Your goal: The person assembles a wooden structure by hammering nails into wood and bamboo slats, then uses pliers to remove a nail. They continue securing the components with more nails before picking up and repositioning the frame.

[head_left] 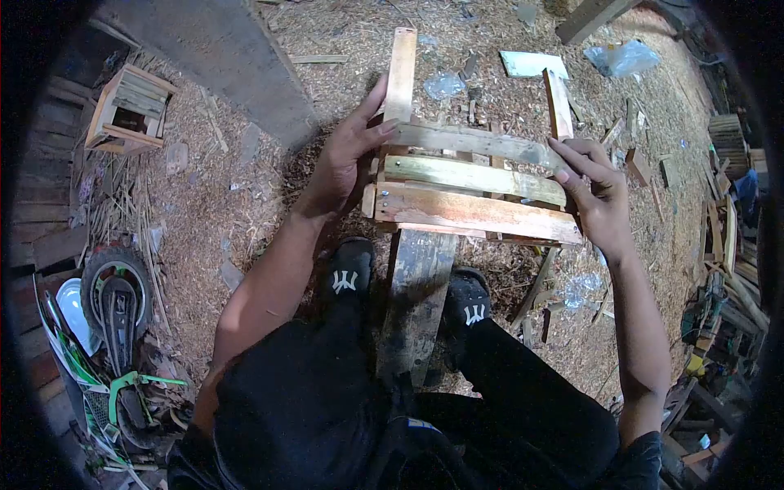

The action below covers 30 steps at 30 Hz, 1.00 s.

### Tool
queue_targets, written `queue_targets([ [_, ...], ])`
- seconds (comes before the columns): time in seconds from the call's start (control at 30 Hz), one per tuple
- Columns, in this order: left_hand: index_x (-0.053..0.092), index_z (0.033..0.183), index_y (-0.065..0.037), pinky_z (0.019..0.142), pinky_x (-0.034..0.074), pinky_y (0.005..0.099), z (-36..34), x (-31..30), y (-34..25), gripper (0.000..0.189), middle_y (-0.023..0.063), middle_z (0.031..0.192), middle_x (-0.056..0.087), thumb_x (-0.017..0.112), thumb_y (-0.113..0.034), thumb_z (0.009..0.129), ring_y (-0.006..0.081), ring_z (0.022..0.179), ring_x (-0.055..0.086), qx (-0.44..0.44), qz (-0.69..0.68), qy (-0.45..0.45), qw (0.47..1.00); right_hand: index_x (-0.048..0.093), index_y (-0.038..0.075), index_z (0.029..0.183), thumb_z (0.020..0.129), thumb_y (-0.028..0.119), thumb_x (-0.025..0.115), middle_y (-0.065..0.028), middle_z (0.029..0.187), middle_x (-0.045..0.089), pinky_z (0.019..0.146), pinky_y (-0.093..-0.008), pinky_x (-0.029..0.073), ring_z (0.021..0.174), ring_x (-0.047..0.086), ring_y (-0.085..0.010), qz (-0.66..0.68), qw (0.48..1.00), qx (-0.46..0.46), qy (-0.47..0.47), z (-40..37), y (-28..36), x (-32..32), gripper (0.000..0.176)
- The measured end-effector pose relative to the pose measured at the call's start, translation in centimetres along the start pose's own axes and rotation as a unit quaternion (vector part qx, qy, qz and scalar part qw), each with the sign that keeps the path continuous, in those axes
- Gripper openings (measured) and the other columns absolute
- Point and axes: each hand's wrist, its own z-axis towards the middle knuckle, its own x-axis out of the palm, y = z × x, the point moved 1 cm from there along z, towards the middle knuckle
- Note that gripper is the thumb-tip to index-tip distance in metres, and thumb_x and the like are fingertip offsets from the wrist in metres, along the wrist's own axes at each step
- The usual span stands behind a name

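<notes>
A partly slatted wooden crate frame (pixel 478 206) rests across the end of a worn plank (pixel 418 286) between my legs. Two bare wooden uprights, a left one (pixel 400 73) and a right one (pixel 558 104), point away from me. A greyish wooden slat (pixel 474 143) lies across them, beyond a paler slat (pixel 474 175) with nail heads showing at its left end. My left hand (pixel 343 163) is closed at the grey slat's left end, thumb on top, index finger along the upright. At the other end, my right hand (pixel 603 192) pinches the slat between thumb and fingers.
Wood shavings and scraps cover the ground (pixel 245 155). A small slatted wooden box (pixel 131 110) stands at the far left, above a green and black child-size bike (pixel 114 327). A wide board (pixel 220 57) juts in at upper left. Piled wood (pixel 727 269) lines the right.
</notes>
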Motion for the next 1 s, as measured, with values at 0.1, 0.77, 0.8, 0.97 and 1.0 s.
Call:
queue_targets([
  [0.1, 0.017, 0.161, -0.002, 0.11, 0.041, 0.0317, 0.0, -0.1, 0.2, 0.07, 0.0176, 0.151, 0.046, 0.053, -0.017, 0.103, 0.0201, 0.131, 0.052, 0.015, 0.034, -0.004, 0.999, 0.071, 0.008, 0.126, 0.09, 0.003, 0.069, -0.0097, 0.114, 0.067, 0.102, -0.0338, 0.044, 0.111, 0.06, -0.0224, -0.061, 0.998, -0.011, -0.001, -0.4, 0.6, -0.2, 0.037],
  [0.77, 0.018, 0.161, -0.001, 0.11, 0.042, 0.0347, -0.1, -0.7, 0.7, 0.069, 0.0222, 0.15, 0.046, 0.048, -0.019, 0.102, 0.024, 0.13, 0.053, 0.012, 0.054, 0.003, 0.998, 0.072, 0.002, 0.115, 0.091, 0.008, 0.072, -0.0086, 0.12, 0.064, 0.1, -0.0315, 0.048, 0.114, 0.062, -0.0193, 0.052, 0.995, 0.068, -0.055, -1.2, -1.1, -1.1, 0.025],
  [0.8, 0.018, 0.161, -0.001, 0.11, 0.042, 0.0347, -0.2, -0.7, 0.6, 0.069, 0.0222, 0.15, 0.046, 0.048, -0.019, 0.102, 0.024, 0.13, 0.053, 0.012, 0.055, 0.004, 0.998, 0.072, 0.002, 0.115, 0.091, 0.008, 0.072, -0.0086, 0.12, 0.064, 0.1, -0.0315, 0.048, 0.114, 0.062, -0.0193, 0.052, 0.995, 0.068, -0.056, -1.2, -1.0, -1.2, 0.025],
  [0.97, 0.018, 0.16, 0.001, 0.115, 0.036, 0.0357, -0.1, -1.0, 0.8, 0.069, 0.0216, 0.159, 0.034, 0.048, -0.02, 0.102, 0.0246, 0.138, 0.046, 0.011, 0.048, -0.005, 0.999, 0.072, 0.001, 0.115, 0.089, 0.006, 0.073, -0.0089, 0.119, 0.064, 0.102, -0.0321, 0.047, 0.117, 0.06, -0.0199, 0.042, 0.998, 0.027, -0.04, -1.5, -1.2, -1.4, 0.026],
  [1.0, 0.018, 0.16, 0.001, 0.115, 0.036, 0.0357, -0.1, -1.0, 0.9, 0.069, 0.0216, 0.159, 0.034, 0.048, -0.02, 0.102, 0.0246, 0.138, 0.046, 0.011, 0.049, -0.004, 0.999, 0.072, 0.001, 0.115, 0.089, 0.006, 0.073, -0.0089, 0.119, 0.064, 0.102, -0.0321, 0.047, 0.117, 0.06, -0.0199, 0.042, 0.998, 0.027, -0.04, -1.5, -1.2, -1.4, 0.026],
])
